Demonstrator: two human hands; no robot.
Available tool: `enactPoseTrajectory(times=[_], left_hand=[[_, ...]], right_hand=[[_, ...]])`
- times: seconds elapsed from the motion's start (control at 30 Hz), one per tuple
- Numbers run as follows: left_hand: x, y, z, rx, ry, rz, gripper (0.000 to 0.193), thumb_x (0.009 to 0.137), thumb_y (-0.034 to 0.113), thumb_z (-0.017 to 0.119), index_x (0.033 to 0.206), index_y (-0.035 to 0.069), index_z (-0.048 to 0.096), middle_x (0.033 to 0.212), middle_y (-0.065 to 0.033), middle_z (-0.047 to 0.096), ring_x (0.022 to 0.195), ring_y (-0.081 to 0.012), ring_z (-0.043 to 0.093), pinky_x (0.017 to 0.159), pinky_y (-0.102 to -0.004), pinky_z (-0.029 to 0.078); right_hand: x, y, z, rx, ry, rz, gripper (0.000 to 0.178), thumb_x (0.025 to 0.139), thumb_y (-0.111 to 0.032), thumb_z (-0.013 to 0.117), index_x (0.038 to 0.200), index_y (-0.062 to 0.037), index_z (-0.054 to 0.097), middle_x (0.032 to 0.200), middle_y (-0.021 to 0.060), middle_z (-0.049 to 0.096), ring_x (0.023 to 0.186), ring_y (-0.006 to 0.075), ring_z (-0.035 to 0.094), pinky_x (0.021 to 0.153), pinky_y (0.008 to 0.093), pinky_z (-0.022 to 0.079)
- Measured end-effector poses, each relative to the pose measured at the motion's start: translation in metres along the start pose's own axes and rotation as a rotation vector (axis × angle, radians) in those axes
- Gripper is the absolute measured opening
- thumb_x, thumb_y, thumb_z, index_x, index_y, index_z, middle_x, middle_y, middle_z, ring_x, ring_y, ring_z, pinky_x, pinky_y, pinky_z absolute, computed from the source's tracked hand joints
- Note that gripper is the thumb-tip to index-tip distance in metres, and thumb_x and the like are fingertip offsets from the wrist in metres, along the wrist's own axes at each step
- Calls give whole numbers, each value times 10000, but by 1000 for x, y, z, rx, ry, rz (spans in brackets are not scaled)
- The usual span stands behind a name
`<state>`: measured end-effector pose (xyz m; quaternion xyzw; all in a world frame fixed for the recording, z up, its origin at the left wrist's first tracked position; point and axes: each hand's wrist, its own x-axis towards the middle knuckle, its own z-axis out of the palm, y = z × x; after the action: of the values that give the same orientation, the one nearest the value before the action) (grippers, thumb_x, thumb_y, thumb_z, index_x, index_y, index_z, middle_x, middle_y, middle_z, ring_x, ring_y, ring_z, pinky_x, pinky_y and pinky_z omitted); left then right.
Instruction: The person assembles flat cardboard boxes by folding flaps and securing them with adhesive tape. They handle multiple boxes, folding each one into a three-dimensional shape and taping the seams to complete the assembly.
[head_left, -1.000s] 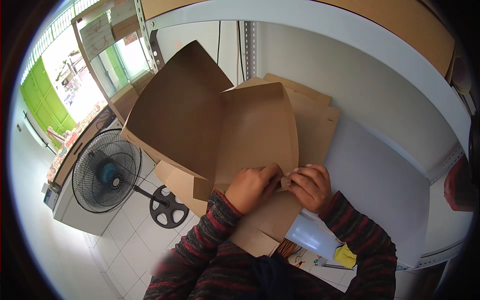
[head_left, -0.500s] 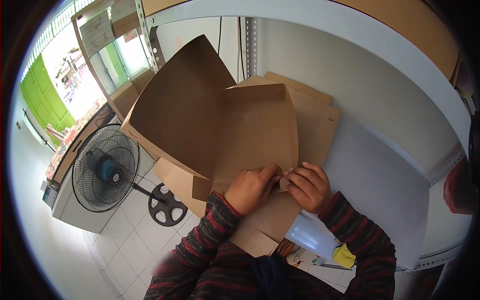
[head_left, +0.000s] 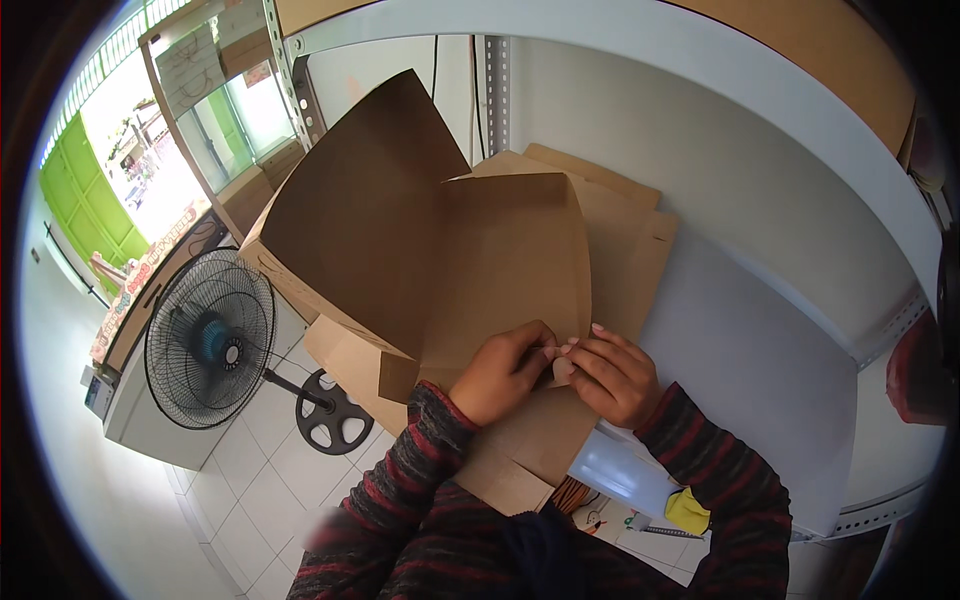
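Pinches a small flap with the bent fingertips of the left hand, at about nine o'clock from that flap. Pinches the same flap from three o'clock with the fingers and thumb of the right hand. Keeps both hands very close together, fingertips nearly meeting. Hard to tell how tight, with part of the left thumb hidden.

Has the open brown box just past the hands, mostly at eleven o'clock, with its near right corner right between them. Has its big lid standing up at ten o'clock, with a shady inside. Rests the box on flat brown cardboard, peeking out at one o'clock. Shows more brown card at seven o'clock, close to the tummy.

Wears stripy dark and red sleeves.

Has a wide grey board at three o'clock, and a red thing far off the same way. Has a yellow cloth near five o'clock. Has a round black fan at nine o'clock, over white floor tiles. Farther out, shows a bright green gate near ten o'clock.
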<state>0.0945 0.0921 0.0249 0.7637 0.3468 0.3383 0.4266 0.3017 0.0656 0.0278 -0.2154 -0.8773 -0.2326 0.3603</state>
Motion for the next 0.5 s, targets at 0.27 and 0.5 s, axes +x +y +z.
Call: enactPoseTrajectory(times=[0.27,0.5], left_hand=[[3,-15,1,-230,-58,-29,90,984,88,523,980,5,559,930,-6,580,890,-76,509,814,-249,432],[0,-3,-1,-172,-25,-100,71,966,70,556,957,1,572,857,8,583,812,-65,515,733,-241,444]], right_hand=[[-3,-1,5,3,17,8,61,814,-49,668,784,-16,626,1004,128,671,963,254,674,901,453,555],[-1,-1,2,-62,9,-60,105,809,-43,673,742,-21,594,990,120,670,941,253,681,910,470,552]])
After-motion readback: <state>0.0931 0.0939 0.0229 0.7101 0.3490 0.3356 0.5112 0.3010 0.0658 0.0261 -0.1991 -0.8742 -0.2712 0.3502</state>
